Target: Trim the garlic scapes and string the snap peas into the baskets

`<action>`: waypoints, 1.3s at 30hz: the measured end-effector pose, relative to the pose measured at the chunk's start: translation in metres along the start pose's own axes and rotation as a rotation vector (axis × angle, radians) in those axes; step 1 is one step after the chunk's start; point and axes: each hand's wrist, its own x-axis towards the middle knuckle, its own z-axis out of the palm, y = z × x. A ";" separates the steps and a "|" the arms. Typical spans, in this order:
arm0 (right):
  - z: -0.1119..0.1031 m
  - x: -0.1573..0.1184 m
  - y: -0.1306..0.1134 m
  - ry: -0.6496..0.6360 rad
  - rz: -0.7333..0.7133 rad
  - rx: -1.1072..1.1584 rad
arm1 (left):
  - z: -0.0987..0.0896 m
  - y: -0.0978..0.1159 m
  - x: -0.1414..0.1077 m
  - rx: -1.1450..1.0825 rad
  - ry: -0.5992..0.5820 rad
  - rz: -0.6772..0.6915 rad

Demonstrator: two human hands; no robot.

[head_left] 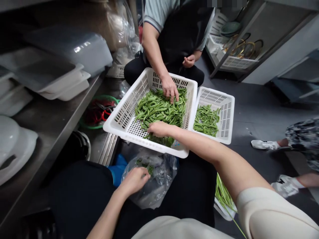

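1. Right hand (158, 128) — fingers curled down among green pea pods (161, 111) in the large white slotted basket (124, 134); any grip is hidden.
2. Left hand (136, 181) — half-curled at a clear plastic bag (163, 174) with green scraps (150, 170); cannot tell whether it pinches anything.
3. A co-worker's hand (169, 87) touches the same pods.

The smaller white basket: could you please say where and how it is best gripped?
Probably grip the smaller basket by its outer rim, coming from picture right: that raised edge stands free, while the larger basket crowds the opposite side.
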 end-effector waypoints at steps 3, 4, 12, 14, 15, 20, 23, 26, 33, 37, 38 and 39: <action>-0.011 -0.020 0.025 0.246 0.147 0.438 | -0.027 0.019 -0.012 -0.212 0.137 0.194; -0.014 -0.028 0.031 0.297 0.204 0.647 | -0.037 0.027 -0.013 -0.299 0.249 0.239; -0.008 -0.061 0.022 0.471 0.185 1.655 | -0.088 0.083 0.043 -0.697 0.710 0.186; -0.006 -0.061 0.017 0.486 0.157 1.683 | -0.091 0.092 0.056 -0.697 0.581 0.195; -0.004 -0.061 0.016 0.488 0.143 1.672 | -0.091 0.096 0.061 -0.681 0.546 0.193; -0.004 -0.066 0.016 0.492 0.102 1.691 | -0.090 0.102 0.076 -0.878 0.544 0.203; -0.005 -0.068 0.015 0.588 0.133 1.718 | -0.093 0.097 0.080 -1.222 0.406 0.198; -0.004 -0.067 0.013 0.719 0.155 1.578 | -0.099 0.094 0.079 -1.387 0.331 0.179; 0.005 -0.055 0.009 0.671 0.275 1.315 | -0.111 0.094 0.066 -1.602 0.195 0.156; 0.002 -0.057 0.007 0.525 0.184 1.284 | -0.111 0.091 0.062 -1.710 0.203 0.161; 0.000 -0.058 0.007 0.521 0.163 1.285 | -0.110 0.090 0.063 -1.715 0.268 0.172; -0.002 -0.060 0.007 0.516 0.151 1.289 | -0.109 0.089 0.063 -1.702 0.348 0.185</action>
